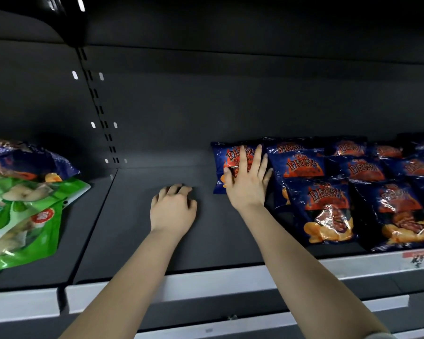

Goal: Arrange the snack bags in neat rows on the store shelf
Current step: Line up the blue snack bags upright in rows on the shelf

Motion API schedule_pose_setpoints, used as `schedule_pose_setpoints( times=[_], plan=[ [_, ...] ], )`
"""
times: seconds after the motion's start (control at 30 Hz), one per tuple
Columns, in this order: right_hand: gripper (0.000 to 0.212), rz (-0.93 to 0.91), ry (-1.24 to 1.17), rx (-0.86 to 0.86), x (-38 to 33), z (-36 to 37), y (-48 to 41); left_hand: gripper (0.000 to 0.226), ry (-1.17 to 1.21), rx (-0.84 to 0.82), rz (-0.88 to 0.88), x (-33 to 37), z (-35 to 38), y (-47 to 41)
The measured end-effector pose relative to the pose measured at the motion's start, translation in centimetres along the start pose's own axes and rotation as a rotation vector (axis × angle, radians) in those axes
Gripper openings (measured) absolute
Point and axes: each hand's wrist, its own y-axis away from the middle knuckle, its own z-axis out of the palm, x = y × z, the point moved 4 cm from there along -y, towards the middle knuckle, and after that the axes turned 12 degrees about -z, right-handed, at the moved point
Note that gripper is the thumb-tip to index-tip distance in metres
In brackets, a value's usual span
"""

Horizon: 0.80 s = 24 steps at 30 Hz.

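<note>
Right hand [245, 184], fingers spread flat, presses a blue bag [219, 171] beside the rows [328, 206]; left hand [173, 209] rests loosely curled, empty, on the shelf [132, 231]; green bag [22, 216] far left.

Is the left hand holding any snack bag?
No, the left hand rests with curled fingers on the shelf, apart from every bag.

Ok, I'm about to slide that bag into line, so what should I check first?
1. Right hand flat on the blue bag: ok.
2. Left hand free, resting on the shelf: ok.
3. Bag square with its neighbours: cannot tell, the hand covers it.
4. Spot in front of the bag filled: not ok, bare.
5. Green bag at far left sorted: not ok, another bag lies on it.
</note>
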Motion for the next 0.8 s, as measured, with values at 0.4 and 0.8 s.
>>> schedule_pose_setpoints(
  times=[0.4, 0.8],
  plan=[
    [0.094, 0.004, 0.011, -0.061, 0.3, 0.7, -0.3, 0.043, 0.015, -0.015, 0.001, -0.2, 0.1, -0.1],
    [0.092, 0.021, 0.041, -0.248, -0.3, -0.5, -0.6, 0.041, 0.004, 0.000, -0.004, -0.1, 0.0, 0.3]
  ],
)
